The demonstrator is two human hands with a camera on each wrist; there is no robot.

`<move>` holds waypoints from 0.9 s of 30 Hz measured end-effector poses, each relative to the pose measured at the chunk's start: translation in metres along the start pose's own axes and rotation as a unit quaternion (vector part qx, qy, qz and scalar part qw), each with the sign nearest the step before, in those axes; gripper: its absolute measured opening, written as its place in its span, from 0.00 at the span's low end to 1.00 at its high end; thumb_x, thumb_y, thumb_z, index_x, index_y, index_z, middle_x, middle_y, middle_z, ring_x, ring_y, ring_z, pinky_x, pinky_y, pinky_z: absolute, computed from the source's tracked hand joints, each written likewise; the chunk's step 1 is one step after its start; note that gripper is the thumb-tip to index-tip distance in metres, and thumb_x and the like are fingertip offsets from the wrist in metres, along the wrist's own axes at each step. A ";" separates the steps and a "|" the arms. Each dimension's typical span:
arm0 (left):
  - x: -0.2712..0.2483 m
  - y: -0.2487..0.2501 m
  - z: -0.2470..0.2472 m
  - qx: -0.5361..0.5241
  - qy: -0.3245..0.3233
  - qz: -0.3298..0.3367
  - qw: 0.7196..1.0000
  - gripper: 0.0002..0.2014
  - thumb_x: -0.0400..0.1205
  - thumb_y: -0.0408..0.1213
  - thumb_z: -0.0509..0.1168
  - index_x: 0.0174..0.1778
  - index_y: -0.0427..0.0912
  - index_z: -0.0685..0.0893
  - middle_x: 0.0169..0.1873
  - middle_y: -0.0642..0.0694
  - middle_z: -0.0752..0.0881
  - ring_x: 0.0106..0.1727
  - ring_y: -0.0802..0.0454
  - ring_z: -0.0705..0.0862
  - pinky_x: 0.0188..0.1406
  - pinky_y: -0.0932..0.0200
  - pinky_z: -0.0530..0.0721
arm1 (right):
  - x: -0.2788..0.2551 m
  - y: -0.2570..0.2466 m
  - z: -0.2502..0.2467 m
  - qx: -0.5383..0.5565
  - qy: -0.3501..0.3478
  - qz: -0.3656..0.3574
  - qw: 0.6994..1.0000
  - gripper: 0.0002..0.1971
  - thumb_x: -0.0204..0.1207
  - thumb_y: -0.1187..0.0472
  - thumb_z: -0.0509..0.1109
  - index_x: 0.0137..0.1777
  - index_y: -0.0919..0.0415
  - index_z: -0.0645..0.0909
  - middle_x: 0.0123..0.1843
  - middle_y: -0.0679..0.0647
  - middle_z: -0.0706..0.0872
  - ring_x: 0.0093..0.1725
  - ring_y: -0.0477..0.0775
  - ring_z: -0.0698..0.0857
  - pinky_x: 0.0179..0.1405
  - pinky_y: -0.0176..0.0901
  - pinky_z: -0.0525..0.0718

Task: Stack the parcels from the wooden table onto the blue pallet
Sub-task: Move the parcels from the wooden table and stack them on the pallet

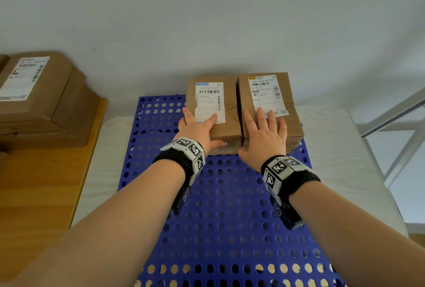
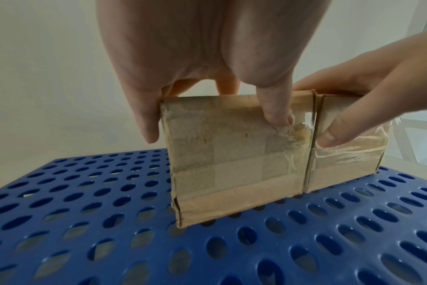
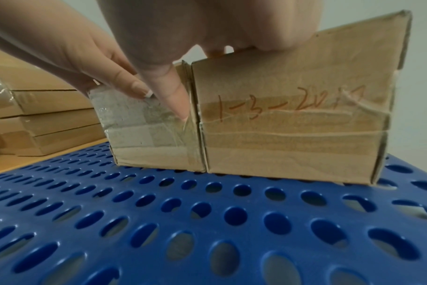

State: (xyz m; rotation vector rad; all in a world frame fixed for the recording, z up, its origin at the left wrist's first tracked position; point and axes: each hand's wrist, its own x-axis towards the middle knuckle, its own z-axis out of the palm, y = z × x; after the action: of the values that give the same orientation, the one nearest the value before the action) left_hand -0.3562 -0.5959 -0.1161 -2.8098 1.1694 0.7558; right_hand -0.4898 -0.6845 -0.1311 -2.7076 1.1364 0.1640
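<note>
Two brown taped parcels stand side by side at the far end of the blue perforated pallet [image 1: 220,206]. My left hand [image 1: 197,125] lies flat on the left parcel [image 1: 227,107], fingers straight over its top and thumb against its near face. My right hand [image 1: 262,132] rests the same way on the right parcel [image 1: 293,111], which touches the left one. The left wrist view shows the left parcel [image 2: 232,154] with my thumb pressing its front. In the right wrist view the right parcel [image 3: 293,135] bears red handwriting, and the right thumb points down at the seam between the boxes.
More brown parcels [image 1: 41,93] are stacked on the wooden table [image 1: 46,183] to the left. The pallet lies on a white table [image 1: 333,148], with a wall just behind it. A metal frame [image 1: 395,121] stands at the right. The pallet's near and left parts carry nothing.
</note>
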 end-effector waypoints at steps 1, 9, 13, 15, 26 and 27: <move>0.000 0.000 0.000 0.000 0.000 0.000 1.000 0.42 0.73 0.64 0.64 0.80 0.64 0.50 0.79 0.32 0.34 0.80 0.30 0.47 0.74 0.38 0.63 | 0.000 0.000 0.000 -0.002 -0.001 0.000 1.000 0.46 0.73 0.45 0.66 0.84 0.48 0.40 0.86 0.58 0.44 0.84 0.65 0.41 0.80 0.63 0.37; 0.000 0.000 0.001 0.001 -0.002 -0.002 1.000 0.42 0.73 0.65 0.64 0.80 0.65 0.50 0.79 0.33 0.34 0.80 0.30 0.47 0.74 0.37 0.63 | -0.001 0.000 -0.001 0.000 -0.003 0.001 1.000 0.47 0.72 0.44 0.67 0.84 0.48 0.40 0.86 0.58 0.44 0.84 0.65 0.41 0.80 0.64 0.38; 0.000 0.000 0.003 -0.003 0.005 -0.003 1.000 0.42 0.73 0.65 0.64 0.80 0.65 0.50 0.79 0.33 0.34 0.80 0.31 0.45 0.75 0.37 0.61 | 0.000 0.000 -0.001 -0.001 -0.001 0.001 1.000 0.48 0.72 0.44 0.67 0.84 0.48 0.40 0.86 0.58 0.44 0.84 0.65 0.41 0.80 0.64 0.38; 0.000 0.000 0.004 0.003 0.015 0.000 1.000 0.42 0.72 0.65 0.64 0.80 0.64 0.50 0.79 0.32 0.35 0.80 0.30 0.43 0.76 0.37 0.59 | 0.000 0.000 0.000 0.002 0.001 0.001 1.000 0.48 0.72 0.44 0.67 0.84 0.48 0.40 0.86 0.58 0.44 0.84 0.65 0.41 0.80 0.64 0.38; -0.005 -0.001 0.002 0.013 0.037 0.021 0.999 0.42 0.73 0.66 0.63 0.80 0.62 0.52 0.80 0.38 0.44 0.80 0.35 0.44 0.76 0.37 0.55 | 0.001 0.002 -0.009 0.058 -0.025 0.019 0.998 0.46 0.71 0.51 0.69 0.83 0.46 0.44 0.85 0.56 0.44 0.84 0.63 0.40 0.80 0.63 0.35; -0.007 -0.001 0.000 0.004 0.037 0.024 0.999 0.41 0.73 0.65 0.63 0.80 0.61 0.53 0.80 0.39 0.45 0.80 0.35 0.44 0.77 0.37 0.55 | 0.001 0.002 -0.011 0.067 -0.031 0.020 0.997 0.46 0.71 0.52 0.69 0.83 0.46 0.45 0.86 0.56 0.44 0.84 0.63 0.39 0.80 0.62 0.35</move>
State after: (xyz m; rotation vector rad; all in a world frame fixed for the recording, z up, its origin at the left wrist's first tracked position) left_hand -0.3602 -0.5905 -0.1132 -2.8372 1.2515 0.6527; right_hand -0.4903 -0.6891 -0.1205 -2.5453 1.1422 0.1695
